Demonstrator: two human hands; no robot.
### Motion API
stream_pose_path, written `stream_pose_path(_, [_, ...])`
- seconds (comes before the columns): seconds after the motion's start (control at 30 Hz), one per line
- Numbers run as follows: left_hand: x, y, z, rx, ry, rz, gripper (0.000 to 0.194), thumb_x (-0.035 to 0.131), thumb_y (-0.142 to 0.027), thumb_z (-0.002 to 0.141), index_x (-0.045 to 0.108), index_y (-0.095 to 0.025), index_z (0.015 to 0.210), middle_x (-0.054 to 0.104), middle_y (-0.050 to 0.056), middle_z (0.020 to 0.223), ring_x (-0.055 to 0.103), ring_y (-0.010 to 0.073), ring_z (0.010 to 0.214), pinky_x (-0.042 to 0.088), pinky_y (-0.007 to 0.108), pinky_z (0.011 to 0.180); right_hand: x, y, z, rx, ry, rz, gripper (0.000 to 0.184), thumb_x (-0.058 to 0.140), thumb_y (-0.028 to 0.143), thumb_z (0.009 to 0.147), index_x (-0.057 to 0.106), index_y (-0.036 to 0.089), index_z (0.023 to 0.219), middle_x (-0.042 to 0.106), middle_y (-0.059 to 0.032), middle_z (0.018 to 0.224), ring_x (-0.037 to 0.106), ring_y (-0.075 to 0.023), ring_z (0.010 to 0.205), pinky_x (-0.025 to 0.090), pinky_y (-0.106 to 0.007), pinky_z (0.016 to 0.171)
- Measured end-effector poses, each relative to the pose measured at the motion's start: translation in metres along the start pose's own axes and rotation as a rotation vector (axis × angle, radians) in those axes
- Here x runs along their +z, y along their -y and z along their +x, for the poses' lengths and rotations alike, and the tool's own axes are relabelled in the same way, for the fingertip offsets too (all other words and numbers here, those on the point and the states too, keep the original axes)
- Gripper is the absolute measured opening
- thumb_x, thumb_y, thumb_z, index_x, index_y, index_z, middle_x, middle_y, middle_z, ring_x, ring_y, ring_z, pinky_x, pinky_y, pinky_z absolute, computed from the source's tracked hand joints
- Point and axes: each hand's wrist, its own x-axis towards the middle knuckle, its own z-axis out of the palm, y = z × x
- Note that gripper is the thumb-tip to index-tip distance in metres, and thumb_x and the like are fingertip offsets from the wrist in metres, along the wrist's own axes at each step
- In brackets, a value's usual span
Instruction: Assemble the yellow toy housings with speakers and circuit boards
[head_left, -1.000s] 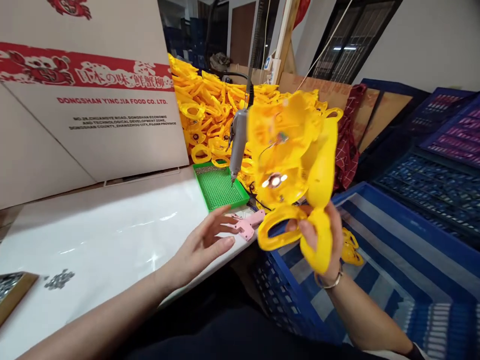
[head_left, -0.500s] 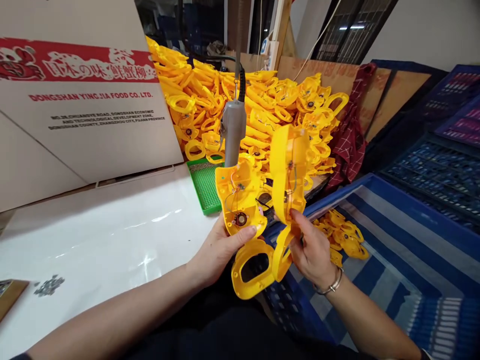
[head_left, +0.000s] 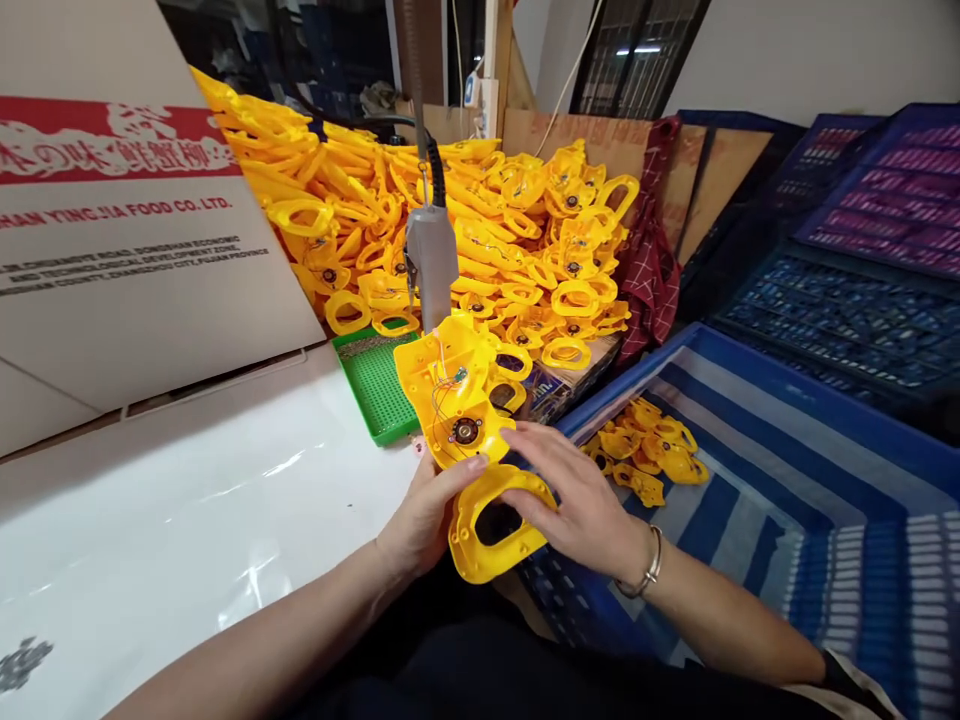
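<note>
A yellow plastic shell half with a loop handle is held up in front of me, its hollow inside facing me. Thin wires, a small green board and a round dark speaker show inside it. My left hand grips its lower left edge, thumb on the front. My right hand is on its right side, with fingers by the speaker end and thumb at the handle's opening. Just behind the shell hangs a grey electric screwdriver, its tip hidden.
A large heap of yellow shells rises at the back. A green perforated tray holds small screws on the white tabletop. To the right, a blue crate contains several yellow shells. A printed carton stands left; small metal pieces lie front left.
The second yellow shell that was in my right hand no longer shows there. That hand has moved left onto the shell in my left hand. The view has turned right.
</note>
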Motion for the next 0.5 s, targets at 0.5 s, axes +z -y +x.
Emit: stream_pose_path(0.5, [0.008, 0.006, 0.036, 0.089, 0.220, 0.332, 0.061, 0.066, -0.047, 0.089, 0.044, -0.025, 0.141, 0.060, 0.009, 0.124, 0.063, 0.0181, 0.099, 0.054, 0.024, 0.070, -0.011, -0.026, -0.009, 0.974, -0.417, 1.118, 0.036, 0.077, 0.035, 0.076, 0.062, 0.021, 0.106, 0.059, 0.0052, 0.059, 0.051, -0.0066, 0.052, 0.042, -0.017, 0.052])
